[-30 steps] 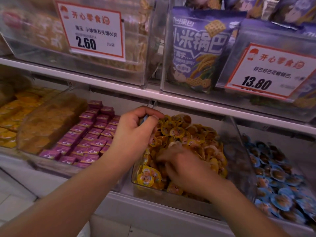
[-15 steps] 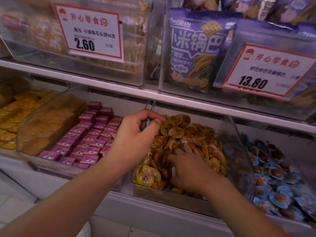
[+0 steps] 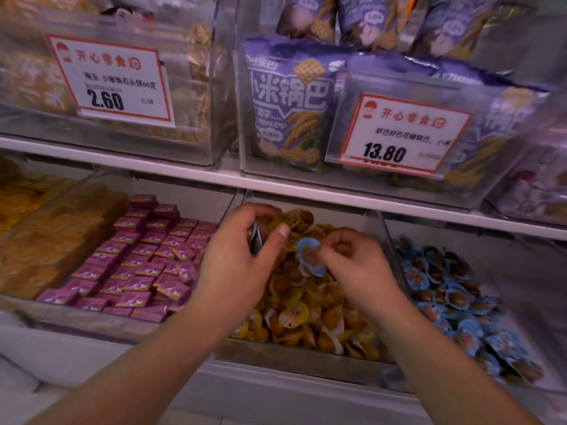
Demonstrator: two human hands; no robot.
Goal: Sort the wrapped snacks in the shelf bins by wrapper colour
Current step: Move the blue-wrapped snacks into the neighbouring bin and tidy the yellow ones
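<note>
You're pinching a stray blue-wrapped snack (image 3: 310, 256) with your right hand (image 3: 357, 268) over the yellow bin (image 3: 291, 360), left hand (image 3: 236, 262) clutching more blue ones (image 3: 255, 240), probably strays too.

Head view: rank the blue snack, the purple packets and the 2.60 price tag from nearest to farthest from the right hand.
1. Blue snack, pinched in the right hand.
2. Purple packets, left bin.
3. 2.60 price tag, upper left shelf.

I see 2 bare forearms | no sleeves, watch or rings that I can make out | left hand (image 3: 236, 265) | right hand (image 3: 357, 265) | short nails
</note>
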